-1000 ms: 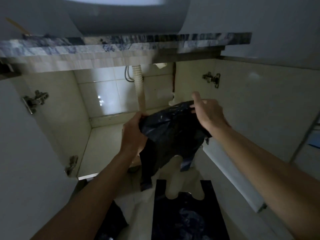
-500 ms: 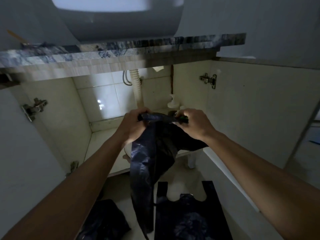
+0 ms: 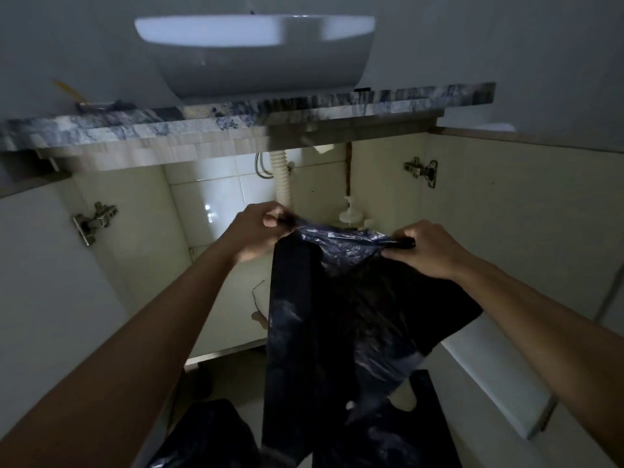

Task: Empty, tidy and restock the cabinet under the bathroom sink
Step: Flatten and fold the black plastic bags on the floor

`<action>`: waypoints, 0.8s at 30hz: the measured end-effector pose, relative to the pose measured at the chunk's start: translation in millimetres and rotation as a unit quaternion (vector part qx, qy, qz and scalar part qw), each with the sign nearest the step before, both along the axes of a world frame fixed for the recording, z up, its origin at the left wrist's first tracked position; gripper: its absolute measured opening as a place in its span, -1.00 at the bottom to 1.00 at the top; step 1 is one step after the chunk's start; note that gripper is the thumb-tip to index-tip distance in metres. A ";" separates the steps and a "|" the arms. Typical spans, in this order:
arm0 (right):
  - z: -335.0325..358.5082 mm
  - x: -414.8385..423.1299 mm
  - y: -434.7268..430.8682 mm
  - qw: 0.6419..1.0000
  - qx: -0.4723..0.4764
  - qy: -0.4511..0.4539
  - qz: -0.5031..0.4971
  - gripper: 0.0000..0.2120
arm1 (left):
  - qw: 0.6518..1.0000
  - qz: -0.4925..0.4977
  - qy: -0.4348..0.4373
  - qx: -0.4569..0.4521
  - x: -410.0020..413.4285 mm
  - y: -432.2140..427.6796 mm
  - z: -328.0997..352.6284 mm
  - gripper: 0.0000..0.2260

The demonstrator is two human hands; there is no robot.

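Observation:
A black plastic bag [image 3: 341,319] hangs in front of the open cabinet [image 3: 223,298] under the sink. My left hand [image 3: 256,234] pinches its top edge at the left, and my right hand [image 3: 429,248] grips the top edge at the right. The bag is stretched between them and drapes down to the floor. Behind it, inside the cabinet, a white pump bottle [image 3: 349,212] stands near the back wall. Most of the cabinet floor behind the bag is hidden.
A flat black bag [image 3: 415,430] lies on the floor below, and a crumpled black bag [image 3: 202,437] lies at lower left. Both cabinet doors [image 3: 526,238] stand open. A white drain pipe [image 3: 282,177] runs down the back. The basin [image 3: 256,52] sits on a marbled counter [image 3: 236,113].
My hands moved apart and spread the bag's top edge wider. The bag now hangs longer and flatter. The camera tilted up, showing more of the basin.

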State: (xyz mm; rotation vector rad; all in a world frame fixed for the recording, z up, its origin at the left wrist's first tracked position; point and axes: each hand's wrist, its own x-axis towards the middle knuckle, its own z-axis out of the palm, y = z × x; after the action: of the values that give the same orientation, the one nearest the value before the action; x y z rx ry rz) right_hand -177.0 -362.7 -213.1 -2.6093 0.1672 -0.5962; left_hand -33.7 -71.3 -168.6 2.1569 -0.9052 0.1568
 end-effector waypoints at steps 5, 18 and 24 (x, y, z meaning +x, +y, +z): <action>15.5 4.4 9.4 1.000 -0.004 0.009 0.018 -0.85 | 0.990 -0.024 -0.058 0.127 -21.9 -22.7 -0.8 -0.62; 14.6 -27.5 -39.6 0.985 -0.086 0.117 -0.096 -0.68 | 0.964 0.054 -0.111 0.236 -3.9 -48.2 -14.5 -0.85; 10.8 -27.8 -43.3 0.976 -0.062 0.006 -0.210 -0.77 | 0.964 0.140 -0.145 0.174 -4.6 -75.9 -1.1 -0.77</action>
State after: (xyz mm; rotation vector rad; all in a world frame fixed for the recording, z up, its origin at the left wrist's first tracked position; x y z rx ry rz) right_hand -204.8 -406.1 -202.3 -2.7125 0.7211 -0.7539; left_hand -38.3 -147.2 -169.7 2.6357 -0.8297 0.4976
